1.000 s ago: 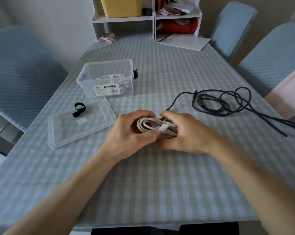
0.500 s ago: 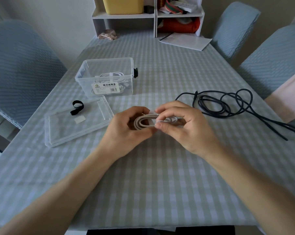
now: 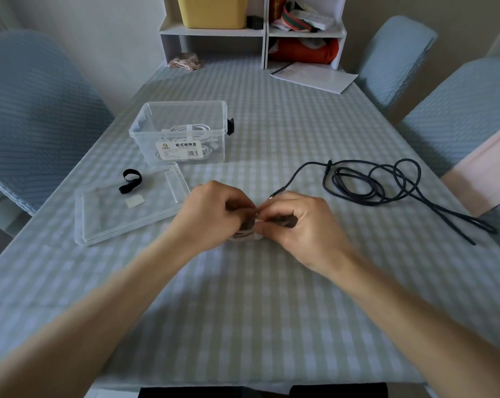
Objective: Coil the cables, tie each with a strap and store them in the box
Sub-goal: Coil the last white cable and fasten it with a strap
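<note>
**A:** What are the fingers doing?

**B:** Both sets are curled in tight. The left hand (image 3: 211, 215) is clenched round one end of a pale coiled cable (image 3: 243, 235), only a sliver of which shows under the knuckles. The right hand (image 3: 297, 222) meets it from the other side, thumb and forefinger pinched on a small white strap (image 3: 258, 222) at the middle of the bundle.

**A:** Why two hands on so small a thing?

**B:** I'd judge one keeps the loops from springing apart while the other works the strap round them. The bundle sits low over the worktop (image 3: 257, 297); whether it touches, I cannot tell.

**A:** And further out?

**B:** To the left lies the clear lid (image 3: 105, 222), flat, with a black strap (image 3: 131, 180) and a white strap piece (image 3: 134, 201) on it, probably laid out within easy reach. Just beyond the lid stands the open box (image 3: 182, 130), already holding a white cable (image 3: 189, 132) tied with a band.

**A:** What's left?

**B:** A dark cable (image 3: 386, 182) sprawls in loose loops to the right, one end trailing close to the right hand, not yet coiled. By my reckoning the pale bundle goes into the box once its strap is closed, then the dark one takes the black strap.
</note>
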Available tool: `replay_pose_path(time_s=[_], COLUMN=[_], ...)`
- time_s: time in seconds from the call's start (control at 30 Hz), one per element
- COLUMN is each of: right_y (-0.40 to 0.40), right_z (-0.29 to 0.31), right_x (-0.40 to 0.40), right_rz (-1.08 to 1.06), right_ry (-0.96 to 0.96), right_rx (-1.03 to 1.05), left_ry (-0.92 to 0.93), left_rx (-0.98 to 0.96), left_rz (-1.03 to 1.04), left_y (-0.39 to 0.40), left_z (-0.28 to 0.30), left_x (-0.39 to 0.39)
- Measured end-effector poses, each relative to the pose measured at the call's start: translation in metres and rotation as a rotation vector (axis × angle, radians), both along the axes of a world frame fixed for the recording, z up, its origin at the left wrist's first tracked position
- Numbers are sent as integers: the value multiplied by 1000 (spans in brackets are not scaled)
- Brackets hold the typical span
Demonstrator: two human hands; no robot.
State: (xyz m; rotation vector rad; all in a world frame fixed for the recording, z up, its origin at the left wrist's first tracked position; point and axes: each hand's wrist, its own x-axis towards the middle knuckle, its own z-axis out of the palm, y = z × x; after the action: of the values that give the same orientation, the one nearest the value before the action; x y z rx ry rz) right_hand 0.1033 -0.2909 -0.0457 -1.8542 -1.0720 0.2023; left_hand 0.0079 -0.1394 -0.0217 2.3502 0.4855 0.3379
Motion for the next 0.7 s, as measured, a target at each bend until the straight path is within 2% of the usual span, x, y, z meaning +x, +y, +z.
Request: replay_pose_path(time_s=[0.13,0.23,0.37,0.53,0.7], right_y=[1,2,2,4,11], right_z=[2,7,10,15,17], right_x=[-1,1,-2,-1,3], right_rz=[-16,-31,-62,-67,-163], right_ry=[25,61,87,121,178], right_rx=[-1,-34,-50,-111,-164], left_ry=[-109,-158,-201,-228,-261], left_rx=[124,139,7,-61,-190], left_rz=[51,41,83,108,147], left_y=[-7,-10,-17,-16,-17], left_z=[-9,-11,-14,-16,-11], left_x=[8,13,15,9,9])
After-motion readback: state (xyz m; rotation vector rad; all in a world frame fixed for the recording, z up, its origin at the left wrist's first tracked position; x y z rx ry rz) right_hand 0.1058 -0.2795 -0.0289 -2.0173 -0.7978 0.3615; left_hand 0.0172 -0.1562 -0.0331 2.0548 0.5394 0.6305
